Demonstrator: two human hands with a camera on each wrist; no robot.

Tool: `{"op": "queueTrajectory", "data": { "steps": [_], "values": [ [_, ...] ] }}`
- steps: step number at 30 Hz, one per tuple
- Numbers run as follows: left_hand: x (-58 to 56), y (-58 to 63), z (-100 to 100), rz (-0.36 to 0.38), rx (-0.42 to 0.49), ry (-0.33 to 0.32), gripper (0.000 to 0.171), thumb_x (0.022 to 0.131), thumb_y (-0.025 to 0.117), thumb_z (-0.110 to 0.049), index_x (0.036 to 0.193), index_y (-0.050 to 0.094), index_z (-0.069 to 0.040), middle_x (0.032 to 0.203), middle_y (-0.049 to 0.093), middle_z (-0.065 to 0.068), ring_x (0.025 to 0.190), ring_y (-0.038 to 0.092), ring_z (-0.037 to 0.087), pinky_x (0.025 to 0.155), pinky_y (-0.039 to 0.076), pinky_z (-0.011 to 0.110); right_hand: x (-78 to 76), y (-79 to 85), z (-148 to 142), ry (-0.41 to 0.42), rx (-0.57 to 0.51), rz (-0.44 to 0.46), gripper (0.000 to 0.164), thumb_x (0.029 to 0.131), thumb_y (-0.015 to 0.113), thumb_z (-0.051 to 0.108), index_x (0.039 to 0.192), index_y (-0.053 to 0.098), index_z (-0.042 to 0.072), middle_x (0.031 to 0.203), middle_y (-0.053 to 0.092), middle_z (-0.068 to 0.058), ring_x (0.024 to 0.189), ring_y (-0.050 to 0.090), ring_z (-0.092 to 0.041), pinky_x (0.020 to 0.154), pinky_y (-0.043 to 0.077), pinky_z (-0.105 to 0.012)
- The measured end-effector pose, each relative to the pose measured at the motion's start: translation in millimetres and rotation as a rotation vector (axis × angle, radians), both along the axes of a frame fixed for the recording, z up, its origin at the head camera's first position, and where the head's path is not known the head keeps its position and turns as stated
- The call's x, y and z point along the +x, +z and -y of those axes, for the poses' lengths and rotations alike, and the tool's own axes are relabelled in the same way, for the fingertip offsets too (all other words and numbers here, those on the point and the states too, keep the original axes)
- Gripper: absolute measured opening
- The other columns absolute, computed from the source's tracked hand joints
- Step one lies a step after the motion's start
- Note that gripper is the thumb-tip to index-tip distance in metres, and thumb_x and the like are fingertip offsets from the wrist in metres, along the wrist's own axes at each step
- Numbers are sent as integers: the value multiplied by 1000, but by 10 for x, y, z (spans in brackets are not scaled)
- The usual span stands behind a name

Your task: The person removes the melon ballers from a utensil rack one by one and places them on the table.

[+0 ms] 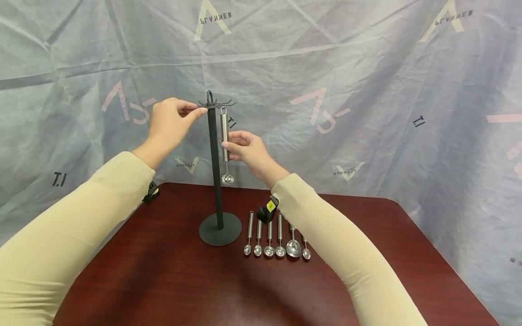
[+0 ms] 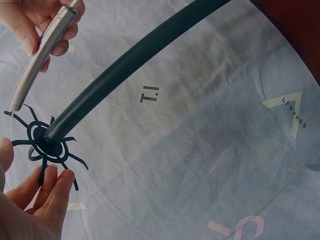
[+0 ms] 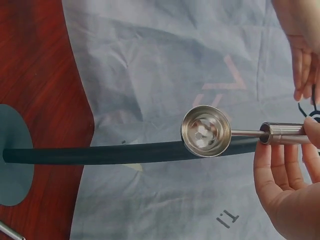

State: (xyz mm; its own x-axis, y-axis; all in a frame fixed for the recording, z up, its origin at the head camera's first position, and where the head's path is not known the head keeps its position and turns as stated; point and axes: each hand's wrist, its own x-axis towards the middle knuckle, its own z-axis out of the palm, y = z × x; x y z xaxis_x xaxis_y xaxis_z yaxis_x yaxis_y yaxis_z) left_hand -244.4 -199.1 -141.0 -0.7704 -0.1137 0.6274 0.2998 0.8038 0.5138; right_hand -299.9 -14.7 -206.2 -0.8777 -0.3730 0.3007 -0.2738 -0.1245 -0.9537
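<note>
A black stand [image 1: 215, 172] with a ring of hooks [image 2: 50, 145] on top rises from a round base. My left hand [image 1: 171, 124] grips the hook ring at its left side, thumb and fingertips on separate hooks in the left wrist view. My right hand [image 1: 253, 151] pinches the steel handle of a melon baller [image 1: 224, 131], which hangs upright just right of the post, its round bowl [image 3: 205, 131] downward. The wire loop [image 1: 223, 110] at its upper end is at a hook's tip. Whether the loop is over that hook I cannot tell.
Several steel scoops [image 1: 269, 251] lie in a row on the dark red table [image 1: 163, 280], right of the stand's base [image 1: 220, 230], some partly hidden by my right sleeve and wrist camera. A grey printed cloth [image 1: 367, 113] hangs behind the table.
</note>
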Motion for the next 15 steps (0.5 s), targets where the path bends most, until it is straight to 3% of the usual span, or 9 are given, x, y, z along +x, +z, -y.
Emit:
{"op": "queueTrajectory", "data": {
  "steps": [8,15],
  "values": [
    [44,-18,2,15,19,6,53,91,62,-51,120,69,-7,120,64,17,109,61,30,90,48,44,92,17,-56,20,-12,-29,25,90,67,3,114,62,0,92,65,0,80,63,-10,77,57,-30],
    [71,-13,-26,13,26,-3,53,91,62,-50,122,68,-8,118,63,16,109,62,29,91,49,43,141,55,-159,15,-8,-55,28,91,66,4,118,60,-1,94,64,0,84,63,-11,82,57,-33]
  ]
}}
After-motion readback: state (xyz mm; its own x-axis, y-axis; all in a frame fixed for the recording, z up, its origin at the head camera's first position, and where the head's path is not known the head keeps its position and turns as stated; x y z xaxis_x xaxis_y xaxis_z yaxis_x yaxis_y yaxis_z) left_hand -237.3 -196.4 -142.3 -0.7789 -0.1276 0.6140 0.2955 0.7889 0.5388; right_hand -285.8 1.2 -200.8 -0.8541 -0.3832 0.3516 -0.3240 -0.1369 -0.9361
